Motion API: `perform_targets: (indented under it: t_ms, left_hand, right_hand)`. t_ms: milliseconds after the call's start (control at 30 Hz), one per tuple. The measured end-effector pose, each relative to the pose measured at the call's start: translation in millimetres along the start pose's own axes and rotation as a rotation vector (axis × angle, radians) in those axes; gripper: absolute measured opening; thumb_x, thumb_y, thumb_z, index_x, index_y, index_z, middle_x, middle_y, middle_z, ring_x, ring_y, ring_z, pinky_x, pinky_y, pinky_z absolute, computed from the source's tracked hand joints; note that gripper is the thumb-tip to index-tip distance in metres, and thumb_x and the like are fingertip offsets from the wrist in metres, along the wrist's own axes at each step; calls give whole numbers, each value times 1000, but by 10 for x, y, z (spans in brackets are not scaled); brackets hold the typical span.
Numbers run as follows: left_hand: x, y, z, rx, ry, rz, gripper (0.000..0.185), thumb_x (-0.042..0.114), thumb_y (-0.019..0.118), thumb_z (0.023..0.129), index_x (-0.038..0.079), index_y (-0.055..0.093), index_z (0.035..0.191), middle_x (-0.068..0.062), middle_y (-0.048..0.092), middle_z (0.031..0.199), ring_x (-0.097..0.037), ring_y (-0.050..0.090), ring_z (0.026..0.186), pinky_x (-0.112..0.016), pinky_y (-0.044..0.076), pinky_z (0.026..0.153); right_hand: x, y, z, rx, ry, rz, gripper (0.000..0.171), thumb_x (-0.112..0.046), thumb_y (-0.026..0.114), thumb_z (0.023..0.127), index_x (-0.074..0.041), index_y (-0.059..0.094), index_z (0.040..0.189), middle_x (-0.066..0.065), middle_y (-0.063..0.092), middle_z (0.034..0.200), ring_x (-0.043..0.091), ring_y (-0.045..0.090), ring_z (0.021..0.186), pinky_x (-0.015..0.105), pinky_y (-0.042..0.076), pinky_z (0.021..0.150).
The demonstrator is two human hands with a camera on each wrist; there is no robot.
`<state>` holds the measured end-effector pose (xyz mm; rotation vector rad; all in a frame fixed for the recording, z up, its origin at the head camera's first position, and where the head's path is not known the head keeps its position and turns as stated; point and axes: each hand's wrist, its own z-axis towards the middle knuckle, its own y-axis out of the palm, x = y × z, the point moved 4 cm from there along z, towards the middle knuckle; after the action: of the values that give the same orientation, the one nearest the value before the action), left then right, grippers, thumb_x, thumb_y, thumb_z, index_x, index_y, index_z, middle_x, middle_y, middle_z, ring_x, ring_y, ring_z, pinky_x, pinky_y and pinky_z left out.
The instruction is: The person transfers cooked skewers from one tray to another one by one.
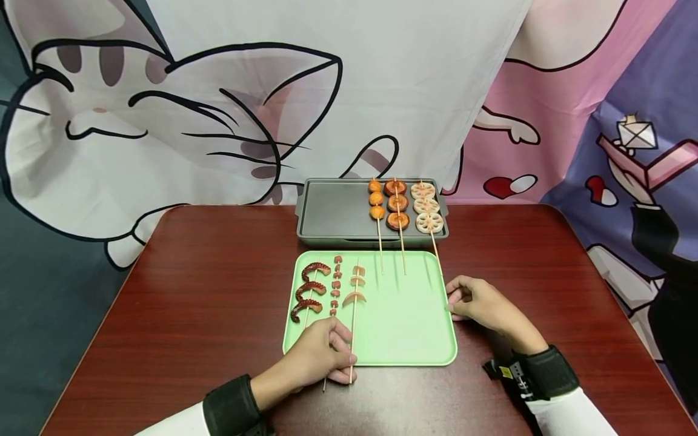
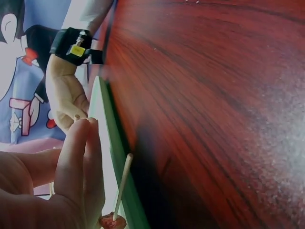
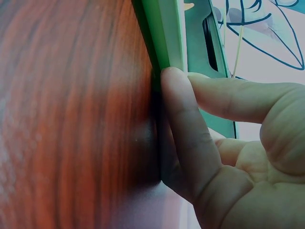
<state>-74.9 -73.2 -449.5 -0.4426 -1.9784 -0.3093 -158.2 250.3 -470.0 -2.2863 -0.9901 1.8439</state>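
**Skewers on the tray, both hands down at its edges**

So the left hand point(image 1: 319, 354) sat at the near edge of the light green plastic tray point(image 1: 406, 330), fingers curled over the thin wooden stick of the pale shrimp skewer point(image 1: 354, 297), pinching it low against the tray rim. Next to it lay a dark red octopus tentacle skewer point(image 1: 307, 292) and a small red meat-chunk skewer point(image 1: 335, 283). The right hand point(image 1: 480, 303) rested loosely curled on the dark red wooden table point(image 1: 207, 290), fingertips point(image 3: 174, 95) touching the tray's right rim, gripping nothing. Behind the tray stood a grey rectangular grill pan point(image 1: 332, 212) carrying three skewers: orange balls point(image 1: 377, 198), brown sausage rounds point(image 1: 397, 203), and white lotus root slices point(image 1: 426, 207).
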Motion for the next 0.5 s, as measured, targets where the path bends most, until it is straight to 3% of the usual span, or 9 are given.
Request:
perform_targets:
  t_ms: [100,267,500]
  left_hand:
    - [11,2,-12,13,30,66,27,-12,71,88,-8,51,106,-15,65,83,-22,73,62,-36,67,62]
    - [58,11,-30,25,87,262,21,-9,73,88,0,54,85,-11,63,75,-17,72,57,-29,64,55]
    - [88,51,-51,-1,116,411,22,-7,71,90,5,54,82,-8,61,70,-15,70,53,-22,56,47]
  right_hand:
    - [-3,5,1,-4,1,2,28,2,67,94,13,58,118,14,63,91,17,65,80,27,64,70]
    - [-9,3,1,-2,1,-5,28,2,67,94,12,59,119,14,63,92,17,65,80,26,64,69]
    - [-12,0,-5,-2,-5,0,28,2,68,94,12,59,118,14,63,91,16,65,80,26,64,69]
